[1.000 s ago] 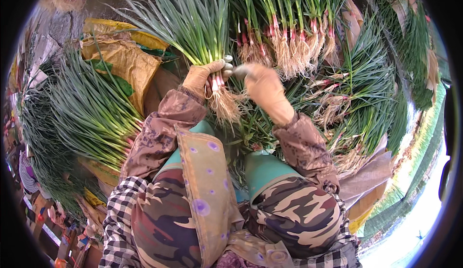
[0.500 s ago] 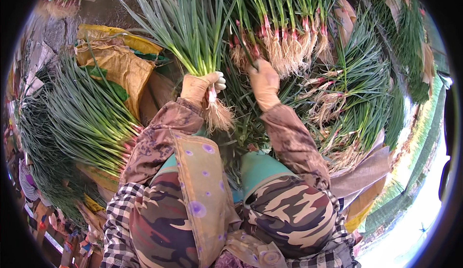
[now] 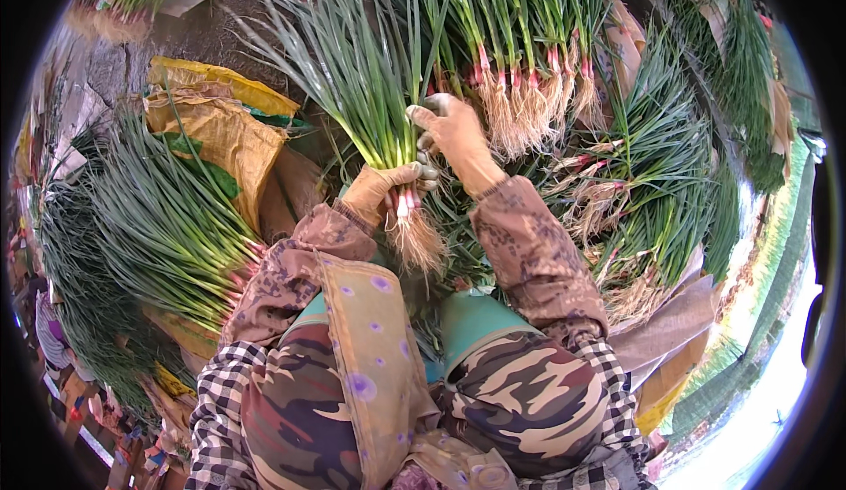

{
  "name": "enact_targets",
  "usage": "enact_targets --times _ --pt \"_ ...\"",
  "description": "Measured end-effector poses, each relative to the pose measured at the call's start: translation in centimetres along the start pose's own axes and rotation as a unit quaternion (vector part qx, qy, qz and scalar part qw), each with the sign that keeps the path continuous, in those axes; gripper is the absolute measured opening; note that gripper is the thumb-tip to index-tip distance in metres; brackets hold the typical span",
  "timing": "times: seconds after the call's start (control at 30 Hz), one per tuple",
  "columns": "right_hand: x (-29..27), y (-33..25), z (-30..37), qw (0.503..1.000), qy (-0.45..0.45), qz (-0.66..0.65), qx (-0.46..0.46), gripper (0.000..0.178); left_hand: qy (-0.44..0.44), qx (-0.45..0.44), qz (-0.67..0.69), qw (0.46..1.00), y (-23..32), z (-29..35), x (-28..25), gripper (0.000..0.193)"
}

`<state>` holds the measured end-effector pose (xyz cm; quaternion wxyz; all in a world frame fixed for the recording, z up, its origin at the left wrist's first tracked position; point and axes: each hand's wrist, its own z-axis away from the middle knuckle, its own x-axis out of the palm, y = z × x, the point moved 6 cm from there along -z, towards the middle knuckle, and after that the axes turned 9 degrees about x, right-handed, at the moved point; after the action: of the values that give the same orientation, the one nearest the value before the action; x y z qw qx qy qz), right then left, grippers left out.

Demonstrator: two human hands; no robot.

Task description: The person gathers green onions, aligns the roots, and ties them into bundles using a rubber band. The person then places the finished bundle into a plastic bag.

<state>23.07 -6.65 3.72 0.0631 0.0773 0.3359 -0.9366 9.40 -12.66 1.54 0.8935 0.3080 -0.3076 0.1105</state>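
Note:
In my gloved left hand (image 3: 382, 189) I hold a bunch of spring onions (image 3: 379, 142), wrapped just above the pinkish-white bulbs. Its green leaves fan upward and away from me, and the pale roots hang below the fist. My gloved right hand (image 3: 456, 137) is at the right side of this bunch, with bent fingers and thumb closed against the stalks above the left hand. The fingertips are partly hidden among the stalks. Just beyond the right hand lies a row of spring onions (image 3: 520, 76), its hairy roots pointing toward me.
More spring onions lie in a neat pile (image 3: 176, 226) at my left and a looser heap (image 3: 652, 173) at my right. A crumpled yellow woven sack (image 3: 216, 129) is beyond the left pile. My camouflage-covered knees (image 3: 529, 384) fill the near side.
My right hand has come away from the roots of the far row, moving left to the held bunch. My left hand has shifted slightly right and down, and more bulbs show below it.

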Motion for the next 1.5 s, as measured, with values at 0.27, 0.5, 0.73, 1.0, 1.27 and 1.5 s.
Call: enact_targets --times 0.27,0.5,0.73,1.0,1.27,1.5 --pt "2.6 4.9 -0.3 0.938 -0.088 -0.322 0.093 0.005 -0.014 -0.030 0.093 0.995 -0.9 0.2 0.5 0.026" --pt "3.8 8.4 1.4 0.986 -0.084 0.096 0.112 0.030 0.068 -0.013 -0.066 0.995 0.2 1.4 -1.3 0.024" --pt "3.4 11.0 5.7 0.880 -0.159 0.447 0.032 0.026 0.006 0.039 0.003 0.999 2.4 0.5 -1.1 0.041" --pt "-5.6 4.3 1.9 0.924 0.228 0.283 -0.115 0.024 -0.104 0.036 0.012 0.994 3.8 0.8 0.7 0.057" --pt "-4.5 1.8 3.7 0.904 0.229 0.302 -0.198 0.010 -0.043 0.052 -0.023 0.997 4.1 -1.1 0.0 0.047" --pt "1.5 3.3 6.7 0.896 0.078 0.371 -0.231 0.014 0.042 0.023 -0.103 0.994 3.1 -1.0 -0.8 0.021"
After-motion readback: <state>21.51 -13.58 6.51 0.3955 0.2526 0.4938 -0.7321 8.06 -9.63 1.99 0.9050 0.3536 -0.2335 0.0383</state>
